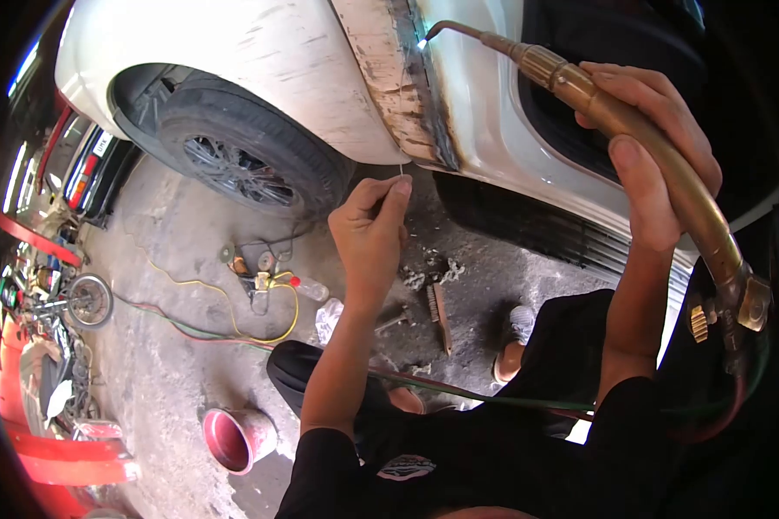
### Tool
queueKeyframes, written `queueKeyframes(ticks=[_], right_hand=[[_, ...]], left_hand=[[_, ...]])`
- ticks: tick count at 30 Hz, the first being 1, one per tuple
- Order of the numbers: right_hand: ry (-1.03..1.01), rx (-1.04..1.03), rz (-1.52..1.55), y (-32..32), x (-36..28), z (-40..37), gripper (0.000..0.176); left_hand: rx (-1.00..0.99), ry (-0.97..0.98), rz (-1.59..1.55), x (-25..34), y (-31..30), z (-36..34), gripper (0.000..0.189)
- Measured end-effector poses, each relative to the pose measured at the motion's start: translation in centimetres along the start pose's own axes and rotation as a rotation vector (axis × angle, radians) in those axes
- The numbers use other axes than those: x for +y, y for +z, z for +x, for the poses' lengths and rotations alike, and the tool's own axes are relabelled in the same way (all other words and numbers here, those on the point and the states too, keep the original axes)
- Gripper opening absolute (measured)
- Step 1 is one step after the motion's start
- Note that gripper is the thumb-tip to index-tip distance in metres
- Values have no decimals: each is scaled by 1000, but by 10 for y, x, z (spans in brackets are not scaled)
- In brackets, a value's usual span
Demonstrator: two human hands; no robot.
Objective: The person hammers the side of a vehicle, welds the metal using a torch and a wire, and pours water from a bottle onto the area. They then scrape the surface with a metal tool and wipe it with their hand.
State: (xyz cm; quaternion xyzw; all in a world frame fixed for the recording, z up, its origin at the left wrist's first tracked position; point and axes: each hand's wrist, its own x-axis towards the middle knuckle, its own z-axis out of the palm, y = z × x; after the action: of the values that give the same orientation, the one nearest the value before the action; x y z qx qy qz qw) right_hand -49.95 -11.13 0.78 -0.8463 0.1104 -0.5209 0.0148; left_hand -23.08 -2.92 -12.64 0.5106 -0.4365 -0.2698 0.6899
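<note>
A brass gas welding torch [619, 112] is wrapped in my right hand [645, 147], its thin curved tip pointing left at the car. A small bright flame burns at the tip, against a dark, scorched seam [433, 112] in the white car body [485, 95]. Below the panel's lower edge, my left hand [372, 229] pinches a thin filler rod [402, 169] between thumb and fingers. The rod runs upward along the bare, rusty strip [385, 60] toward the flame.
A black car wheel [242, 151] stands left of my left hand. Hoses [234, 339] cross the concrete floor near a wooden-handled wire brush [440, 316] and a hammer [395, 318]. A red bucket [238, 439] sits lower left. Motorcycle parts [65, 303] line the far left.
</note>
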Motion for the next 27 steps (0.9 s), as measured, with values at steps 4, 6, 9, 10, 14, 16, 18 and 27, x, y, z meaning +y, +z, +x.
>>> queueKeyframes(ticks=[4, 6, 9, 10, 14, 16, 18, 27], right_hand=[[90, 147, 119, 6, 1, -5, 51], [61, 160, 137, 5, 6, -6, 51], [69, 155, 147, 6, 8, -7, 50], [75, 153, 149, 7, 9, -7, 50], [85, 171, 190, 11, 15, -10, 50], [81, 192, 214, 12, 20, -10, 50], [64, 174, 217, 12, 23, -11, 51], [42, 148, 210, 10, 24, -12, 50]], left_hand=[[28, -29, -17, -5, 3, 1, 13], [13, 31, 3, -11, 4, 3, 14], [3, 98, 21, -12, 7, 4, 16], [8, 99, 19, -11, 8, 5, 15], [22, 76, 26, -12, 8, 8, 15], [22, 78, 24, -12, 9, 8, 15], [17, 53, 12, -8, 10, 6, 15], [22, 45, 12, -12, 14, 6, 15]])
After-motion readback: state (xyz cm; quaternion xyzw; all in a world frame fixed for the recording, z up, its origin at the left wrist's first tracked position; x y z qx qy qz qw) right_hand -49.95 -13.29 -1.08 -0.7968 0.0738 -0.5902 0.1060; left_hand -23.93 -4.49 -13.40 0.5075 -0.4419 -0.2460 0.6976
